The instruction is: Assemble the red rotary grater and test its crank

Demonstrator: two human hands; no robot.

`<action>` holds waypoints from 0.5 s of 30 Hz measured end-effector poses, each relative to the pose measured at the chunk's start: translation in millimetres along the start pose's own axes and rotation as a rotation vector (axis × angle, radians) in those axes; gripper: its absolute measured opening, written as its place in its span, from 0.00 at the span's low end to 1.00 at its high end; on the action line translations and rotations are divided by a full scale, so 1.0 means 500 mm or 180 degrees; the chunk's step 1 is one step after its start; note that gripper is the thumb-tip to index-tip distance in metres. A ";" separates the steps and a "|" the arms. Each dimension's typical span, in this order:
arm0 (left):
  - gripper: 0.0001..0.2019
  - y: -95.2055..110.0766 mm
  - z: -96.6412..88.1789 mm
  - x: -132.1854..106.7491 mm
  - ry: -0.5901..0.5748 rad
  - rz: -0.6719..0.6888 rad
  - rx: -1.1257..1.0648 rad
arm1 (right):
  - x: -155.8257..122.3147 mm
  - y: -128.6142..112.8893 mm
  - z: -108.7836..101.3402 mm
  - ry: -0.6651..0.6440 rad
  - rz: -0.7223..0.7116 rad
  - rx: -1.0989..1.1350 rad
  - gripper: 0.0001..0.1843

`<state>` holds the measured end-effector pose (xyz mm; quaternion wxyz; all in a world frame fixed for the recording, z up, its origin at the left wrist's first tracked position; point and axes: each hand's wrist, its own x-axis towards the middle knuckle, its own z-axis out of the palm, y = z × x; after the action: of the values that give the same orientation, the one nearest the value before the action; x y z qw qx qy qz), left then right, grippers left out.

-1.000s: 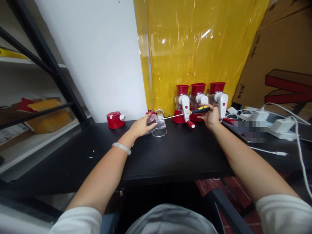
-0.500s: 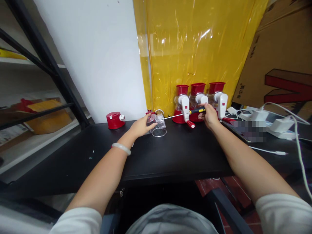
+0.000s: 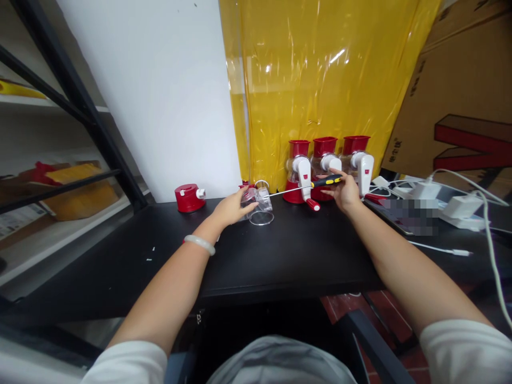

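My left hand point(image 3: 231, 208) grips a clear plastic grater housing point(image 3: 264, 205) that lies on its side on the table, its round rim towards me. A long screwdriver point(image 3: 320, 183) with a black and yellow handle is in my right hand point(image 3: 346, 193), held near the handle's end with thumb and fingers, some of them loosely spread. The shaft runs left, almost level, and its tip reaches into the clear housing; the tip's exact seat is too small to make out. Behind the housing, small red and white parts point(image 3: 248, 184) are partly hidden.
Three red and white hand-crank drum graters point(image 3: 299, 160) stand right of centre, just behind the screwdriver. A red grater base point(image 3: 189, 199) sits to the left. White chargers and cables point(image 3: 462, 205) and a dark tablet-like device point(image 3: 394, 213) lie on the right of the black table point(image 3: 280, 261).
My right hand has shifted its grip on the screwdriver handle, its fingers more spread and more of the handle showing. My left hand and the clear housing stay put.
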<state>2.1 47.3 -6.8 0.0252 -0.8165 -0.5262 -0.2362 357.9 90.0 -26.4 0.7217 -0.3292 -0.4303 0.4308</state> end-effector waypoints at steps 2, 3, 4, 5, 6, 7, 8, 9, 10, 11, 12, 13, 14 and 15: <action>0.38 0.000 0.000 0.000 0.0000 -0.0004 0.0001 | 0.003 0.001 -0.001 0.0071 0.0028 -0.0051 0.17; 0.38 -0.001 0.000 -0.001 -0.0002 -0.0015 0.0002 | 0.004 0.001 -0.001 0.0108 0.0027 -0.0086 0.17; 0.39 -0.001 0.000 -0.001 0.0000 -0.0022 0.0000 | 0.005 0.001 -0.002 0.0135 0.0027 -0.0121 0.16; 0.39 -0.001 0.000 -0.001 0.0002 -0.0023 -0.0004 | 0.006 0.001 -0.002 0.0145 0.0025 -0.0152 0.16; 0.39 -0.002 0.001 -0.001 0.0005 -0.0021 -0.0010 | 0.007 0.001 -0.003 0.0143 0.0028 -0.0177 0.16; 0.38 -0.002 0.001 -0.001 0.0003 -0.0014 -0.0016 | 0.007 0.000 -0.003 0.0138 0.0036 -0.0199 0.15; 0.38 -0.002 0.001 -0.001 0.0000 -0.0011 -0.0021 | 0.007 0.000 -0.003 0.0137 0.0051 -0.0222 0.15; 0.38 -0.001 0.000 -0.001 -0.0003 -0.0014 -0.0021 | 0.006 -0.001 -0.002 0.0139 0.0056 -0.0247 0.15; 0.38 -0.001 0.000 -0.001 -0.0004 -0.0018 -0.0018 | 0.005 -0.001 -0.001 0.0147 0.0049 -0.0278 0.15; 0.38 0.000 0.000 -0.001 -0.0004 -0.0022 -0.0012 | 0.004 -0.002 0.000 0.0162 0.0032 -0.0310 0.15; 0.38 0.000 0.000 -0.001 -0.0001 -0.0023 -0.0007 | 0.003 -0.002 0.001 0.0172 0.0015 -0.0337 0.14; 0.38 0.000 0.000 -0.001 -0.0001 -0.0024 -0.0005 | 0.003 -0.003 0.002 0.0175 0.0003 -0.0362 0.14; 0.38 0.001 -0.001 -0.001 -0.0002 -0.0022 -0.0004 | 0.002 -0.003 0.004 0.0170 0.0006 -0.0382 0.13; 0.38 0.001 -0.001 -0.001 -0.0003 -0.0016 -0.0005 | 0.002 -0.003 0.005 0.0163 0.0029 -0.0396 0.13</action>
<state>2.1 46.6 -6.5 0.0238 -0.8153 -0.5280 -0.2363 356.3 90.4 -23.9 0.7087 -0.3863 -0.4361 0.3979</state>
